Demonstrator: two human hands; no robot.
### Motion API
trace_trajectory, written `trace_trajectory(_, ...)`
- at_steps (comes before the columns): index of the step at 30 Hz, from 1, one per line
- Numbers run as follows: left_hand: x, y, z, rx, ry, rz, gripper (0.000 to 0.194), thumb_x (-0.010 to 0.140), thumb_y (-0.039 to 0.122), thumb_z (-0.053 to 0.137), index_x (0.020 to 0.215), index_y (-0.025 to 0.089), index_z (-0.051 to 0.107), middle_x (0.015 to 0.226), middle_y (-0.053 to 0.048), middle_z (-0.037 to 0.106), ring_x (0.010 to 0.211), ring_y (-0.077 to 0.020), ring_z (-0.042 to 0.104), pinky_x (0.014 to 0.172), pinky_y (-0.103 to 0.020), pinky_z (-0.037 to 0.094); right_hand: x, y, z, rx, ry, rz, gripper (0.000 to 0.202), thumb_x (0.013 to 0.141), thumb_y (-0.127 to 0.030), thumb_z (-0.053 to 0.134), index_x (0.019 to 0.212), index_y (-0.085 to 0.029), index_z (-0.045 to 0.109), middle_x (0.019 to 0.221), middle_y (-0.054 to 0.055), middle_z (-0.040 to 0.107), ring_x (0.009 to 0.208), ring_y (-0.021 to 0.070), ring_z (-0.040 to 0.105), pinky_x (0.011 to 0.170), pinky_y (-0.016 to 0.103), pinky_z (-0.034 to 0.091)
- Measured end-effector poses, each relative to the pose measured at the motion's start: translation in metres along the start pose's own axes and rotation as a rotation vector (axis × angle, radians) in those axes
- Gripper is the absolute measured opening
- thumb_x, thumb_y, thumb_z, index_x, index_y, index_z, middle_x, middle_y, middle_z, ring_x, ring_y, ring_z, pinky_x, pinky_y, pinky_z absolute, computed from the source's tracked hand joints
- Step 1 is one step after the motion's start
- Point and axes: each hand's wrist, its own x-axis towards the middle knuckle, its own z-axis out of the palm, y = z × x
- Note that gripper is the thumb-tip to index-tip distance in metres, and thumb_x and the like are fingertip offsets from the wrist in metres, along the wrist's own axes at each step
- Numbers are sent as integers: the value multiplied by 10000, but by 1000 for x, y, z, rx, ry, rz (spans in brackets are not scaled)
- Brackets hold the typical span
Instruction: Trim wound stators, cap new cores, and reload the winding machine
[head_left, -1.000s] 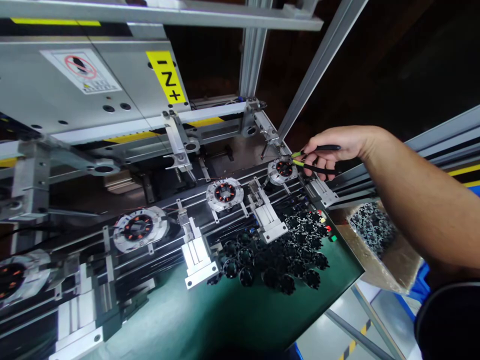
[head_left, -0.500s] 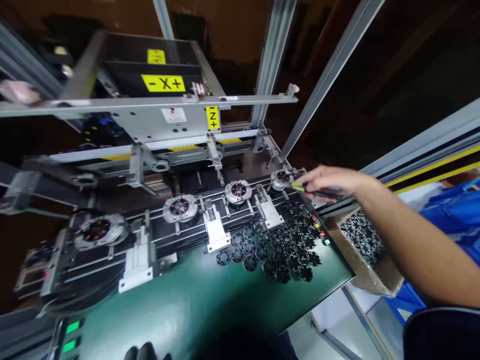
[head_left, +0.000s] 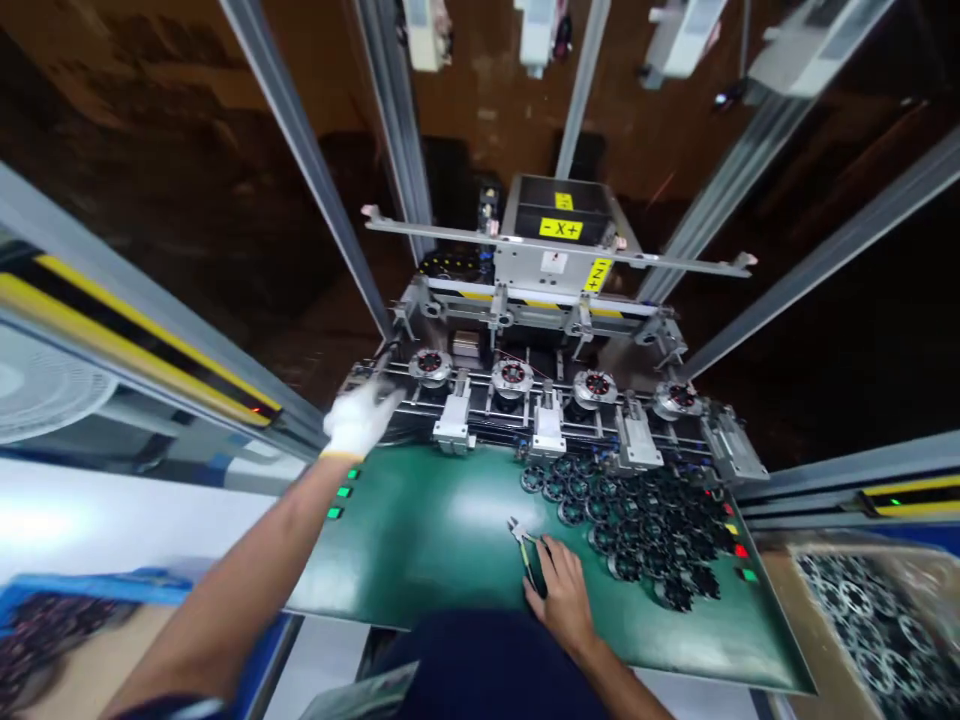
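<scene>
My left hand (head_left: 361,418), in a white glove, reaches to the left end of the fixture row. Its fingers are smeared by motion, and the nearest part is the leftmost round holder (head_left: 430,366), with a dark ring-shaped part in it. My bare right hand (head_left: 562,592) rests low over the green tabletop (head_left: 427,530), its fingers closed around the handles of a pair of cutting pliers (head_left: 523,548). The plier jaws point away from me. To the right of this hand lie several black ring-shaped parts (head_left: 637,535) in a dense group.
More round holders (head_left: 596,388) with parts stand along the rails, with white slide blocks (head_left: 550,435) in front. A metal crossbar (head_left: 555,246) spans behind. Boxes of parts stand at the right (head_left: 862,630) and lower left (head_left: 75,640). Lit green buttons (head_left: 343,491) line the left edge.
My right hand, with the pliers, has moved from the rightmost holder down to the tabletop near me. My gloved left hand has come into view at the left end. The view has swung left and back.
</scene>
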Motion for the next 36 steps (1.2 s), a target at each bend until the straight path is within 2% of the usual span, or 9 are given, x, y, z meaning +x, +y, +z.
trace_trajectory(2, 43, 18, -25, -13, 17, 43, 576, 940, 587, 538, 1344, 184, 612, 1380, -176, 633, 1295, -354, 570, 1043, -466, 480, -2, 6, 16, -42, 92, -67, 442, 875, -285, 586, 1300, -192, 660, 1302, 190, 672, 1197, 384, 630, 978, 594, 523)
trace_trajectory(4, 74, 36, -37, -39, -50, 109, 528, 950, 547, 590, 1325, 176, 607, 1370, -143, 624, 1245, -298, 599, 1041, -490, 496, -3, 12, 25, -76, 166, -121, 437, 901, -295, 573, 1323, -202, 636, 1314, 179, 667, 1207, 370, 626, 987, 580, 514)
trace_trajectory(10, 108, 70, -31, -53, -259, 163, 325, 966, 386, 644, 1201, 162, 652, 1207, -87, 674, 1054, -226, 671, 905, -426, 587, -4, 17, 32, -137, 265, -185, 480, 906, -282, 559, 1384, -237, 579, 1307, 156, 677, 1158, 353, 654, 944, 543, 537)
trace_trajectory(16, 112, 69, -28, -18, -269, 145, 317, 967, 368, 645, 1210, 164, 647, 1219, -88, 667, 1057, -225, 669, 898, -419, 591, -3, 15, 30, -146, 259, -181, 491, 895, -253, 556, 1385, -240, 571, 1316, 158, 671, 1160, 357, 656, 937, 546, 539)
trace_trajectory(20, 97, 77, -30, 38, -200, 162, 328, 961, 373, 651, 1218, 170, 645, 1246, -92, 657, 1104, -241, 655, 937, -441, 572, -3, 14, 30, -135, 242, -164, 494, 880, -246, 567, 1373, -233, 588, 1317, 156, 668, 1176, 359, 644, 953, 548, 528)
trace_trajectory(24, 71, 118, -15, 81, -116, 278, 411, 963, 412, 632, 1289, 164, 605, 1378, -125, 586, 1239, -285, 582, 1047, -536, 493, -4, 11, 31, -114, 206, -124, 488, 876, -239, 561, 1362, -215, 595, 1353, 157, 644, 1222, 350, 614, 996, 549, 501)
trace_trajectory(27, 61, 162, 2, 72, -195, 360, 389, 963, 443, 627, 1232, 162, 636, 1290, -108, 638, 1166, -262, 625, 1002, -497, 527, -4, 9, 30, -99, 173, -99, 483, 879, -235, 567, 1360, -199, 590, 1388, 160, 618, 1266, 341, 580, 1037, 553, 473)
trace_trajectory(30, 63, 194, 12, 59, -277, 336, 358, 958, 435, 643, 1176, 151, 657, 1179, -94, 680, 1062, -232, 669, 928, -445, 569, -3, 7, 28, -89, 148, -87, 485, 866, -229, 594, 1347, -171, 594, 1384, 176, 612, 1272, 338, 570, 1047, 546, 464)
trace_trajectory(36, 77, 199, 19, -2, -317, 289, 322, 965, 393, 644, 1189, 162, 655, 1198, -88, 678, 1064, -227, 671, 919, -434, 579, -2, 4, 26, -69, 124, -54, 494, 860, -221, 604, 1352, -181, 586, 1407, 173, 596, 1299, 328, 548, 1074, 544, 448)
